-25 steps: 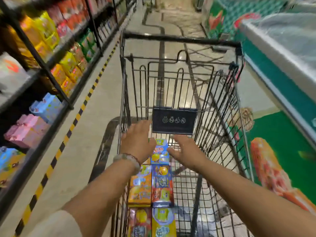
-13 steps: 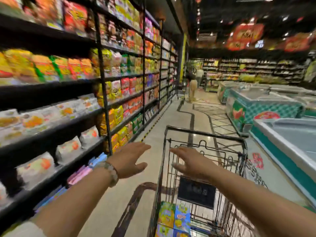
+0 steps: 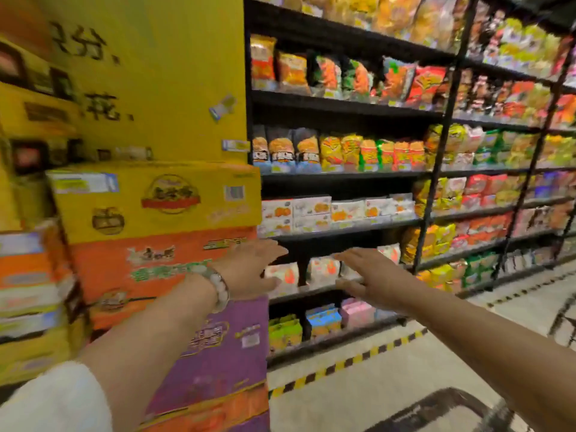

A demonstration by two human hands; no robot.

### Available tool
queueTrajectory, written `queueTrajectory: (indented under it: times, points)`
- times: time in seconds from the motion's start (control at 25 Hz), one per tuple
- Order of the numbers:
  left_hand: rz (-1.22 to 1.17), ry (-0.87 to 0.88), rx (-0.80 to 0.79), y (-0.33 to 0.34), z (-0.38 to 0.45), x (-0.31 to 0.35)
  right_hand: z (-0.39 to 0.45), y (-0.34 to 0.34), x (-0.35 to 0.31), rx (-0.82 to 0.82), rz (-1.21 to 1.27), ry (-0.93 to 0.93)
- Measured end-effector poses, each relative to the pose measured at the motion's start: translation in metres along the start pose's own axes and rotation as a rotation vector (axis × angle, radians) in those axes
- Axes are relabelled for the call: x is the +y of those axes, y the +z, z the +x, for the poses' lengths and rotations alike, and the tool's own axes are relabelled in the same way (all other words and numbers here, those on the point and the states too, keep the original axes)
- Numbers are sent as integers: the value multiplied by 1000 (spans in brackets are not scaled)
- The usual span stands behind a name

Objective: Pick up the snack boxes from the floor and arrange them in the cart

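My left hand (image 3: 249,269) and my right hand (image 3: 371,272) are both stretched out in front of me with flat, straight fingers, holding nothing. They hover in the air before the black store shelves (image 3: 343,179). A pale bead bracelet (image 3: 218,285) sits on my left wrist. Neither the cart nor any snack boxes on the floor can be seen. The picture is blurred by motion.
Stacked cartons, yellow (image 3: 156,198), orange (image 3: 140,263) and purple (image 3: 224,347), stand at the left against a yellow wall. The shelves hold many snack bags and small boxes. A yellow-black striped line (image 3: 346,363) runs along the shelf foot on the pale floor (image 3: 374,394).
My view has swung left, from the cart to the shelves and cartons; the cart is out of sight. Both hands stay open and raised.
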State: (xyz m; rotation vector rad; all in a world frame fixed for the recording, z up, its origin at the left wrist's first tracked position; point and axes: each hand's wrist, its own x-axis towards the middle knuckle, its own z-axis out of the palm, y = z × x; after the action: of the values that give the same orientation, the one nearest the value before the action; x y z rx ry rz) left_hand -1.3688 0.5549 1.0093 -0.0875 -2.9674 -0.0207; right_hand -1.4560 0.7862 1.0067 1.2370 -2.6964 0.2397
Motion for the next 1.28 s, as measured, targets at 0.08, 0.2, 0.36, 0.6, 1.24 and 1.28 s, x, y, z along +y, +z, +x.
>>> queueTrajectory:
  times: [0.08,0.2,0.36,0.6,1.24,1.28]
  points:
    - [75,-139,10,-16,-67,-47,30,4,-67,-6,5,-140]
    - [105,-355,-13,-42,-180,-112,62,13,-179,-17,52,-316]
    - [149,-611,-36,-80,-350,-177,86,26,-347,-56,199,-528]
    - [274,-952,-9,-136,-578,-219,75,30,-585,-115,354,-909]
    - [354,-1724,51,-193,-854,-265,43,49,-1002,-232,444,-1729]
    - [348,-1757,59,-191,-864,-273,43,54,-1022,-257,456,-1754]
